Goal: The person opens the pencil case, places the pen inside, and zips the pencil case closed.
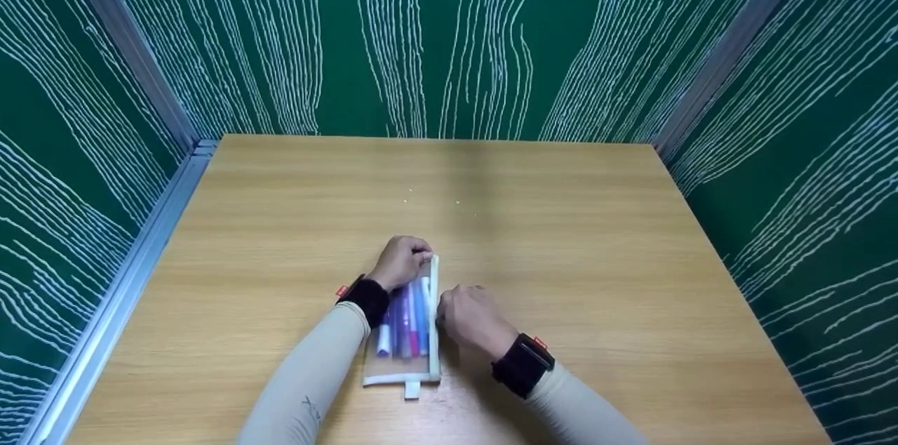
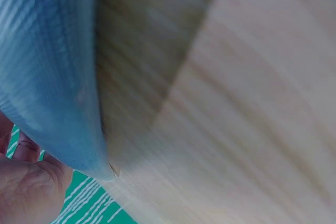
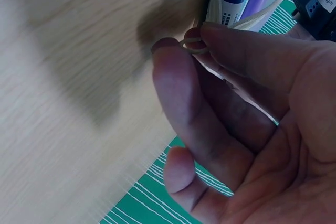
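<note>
A see-through pencil case [image 1: 434, 340] with pale trim lies lengthwise near the front of the table. Several markers [image 1: 405, 322] in purple, blue, pink and white show inside it. At its far end, my left hand [image 1: 401, 262] pinches the trimmed corner. The left wrist view shows a bluish mesh-like side of the case [image 2: 52, 77] with part of the left hand [image 2: 31, 190] beyond it. Beside the case's right edge, my right hand [image 1: 476, 319] pinches a thin looped zipper pull [image 3: 198, 51] between thumb and forefinger; the zipper itself is mostly hidden.
The wooden table [image 1: 561, 220] extends beyond and around the case, with a few tiny white specks at its middle. Green walls [image 1: 435, 38] with white lines stand at the back and sides. A metal rail [image 1: 140, 241] borders the left edge.
</note>
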Tool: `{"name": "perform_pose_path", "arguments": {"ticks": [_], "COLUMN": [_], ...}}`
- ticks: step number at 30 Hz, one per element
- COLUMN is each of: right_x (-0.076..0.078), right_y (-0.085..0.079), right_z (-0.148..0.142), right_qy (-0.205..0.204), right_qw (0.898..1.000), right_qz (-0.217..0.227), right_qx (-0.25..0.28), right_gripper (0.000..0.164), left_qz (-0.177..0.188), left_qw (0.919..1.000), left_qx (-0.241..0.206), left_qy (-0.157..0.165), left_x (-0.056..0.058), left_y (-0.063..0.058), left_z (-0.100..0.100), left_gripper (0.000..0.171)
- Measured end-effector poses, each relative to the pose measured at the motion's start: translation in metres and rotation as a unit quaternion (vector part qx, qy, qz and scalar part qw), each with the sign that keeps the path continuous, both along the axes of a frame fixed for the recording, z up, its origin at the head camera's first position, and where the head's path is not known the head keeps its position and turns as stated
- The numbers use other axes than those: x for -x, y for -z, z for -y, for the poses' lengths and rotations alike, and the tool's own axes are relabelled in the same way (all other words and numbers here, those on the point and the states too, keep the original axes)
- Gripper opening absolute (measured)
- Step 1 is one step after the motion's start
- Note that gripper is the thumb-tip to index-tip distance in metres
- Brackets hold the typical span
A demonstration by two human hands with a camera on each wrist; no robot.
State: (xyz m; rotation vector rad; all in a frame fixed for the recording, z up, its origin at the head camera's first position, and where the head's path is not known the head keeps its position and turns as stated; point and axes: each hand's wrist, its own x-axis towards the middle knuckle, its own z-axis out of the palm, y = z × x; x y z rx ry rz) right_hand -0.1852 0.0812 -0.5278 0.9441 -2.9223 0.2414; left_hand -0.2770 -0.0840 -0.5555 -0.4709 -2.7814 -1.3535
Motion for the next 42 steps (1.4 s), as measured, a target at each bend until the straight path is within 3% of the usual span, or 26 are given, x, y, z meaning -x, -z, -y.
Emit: {"name": "perform_pose_path", "arguments": {"ticks": [9,18,30,38,42], "right_x": [-0.0017,-0.0034,-0.0086,-0.0093,-0.0101], "right_y": [0.0010,-0.0017,-0.0019,0.0010,0.0019], "right_z": [0.0016,0.0043,0.0022,-0.0013,-0.0023], "right_qy": [0.005,0.027,0.007,-0.018,-0.025], "right_qw": [0.999,0.998,0.999,0.999,0.999], "right_qz": [-0.033,-0.012,0.020,-0.036,-0.038], "right_qx": [-0.023,-0.060,-0.042,-0.013,-0.014], "right_gripper": [0.023,0.020,0.023,0.025,0.024], "left_qz": [-0.016,-0.018,-0.003,-0.006,0.002], "left_qw": [0.9998,0.9998,0.9999,0.9998,0.9998], "left_qx": [0.010,0.007,0.016,0.020,0.019], "left_qy": [0.008,0.003,0.005,0.000,-0.005], "left_x": [-0.0015,-0.0023,-0.0030,-0.0021,-0.0018], "left_y": [-0.0003,-0.0016,0.0026,-0.0010,-0.0019], "left_z": [0.0003,-0.0007,-0.0001,-0.0009,-0.0011], "left_gripper": [0.007,0.007,0.007,0.007,0.006]}}
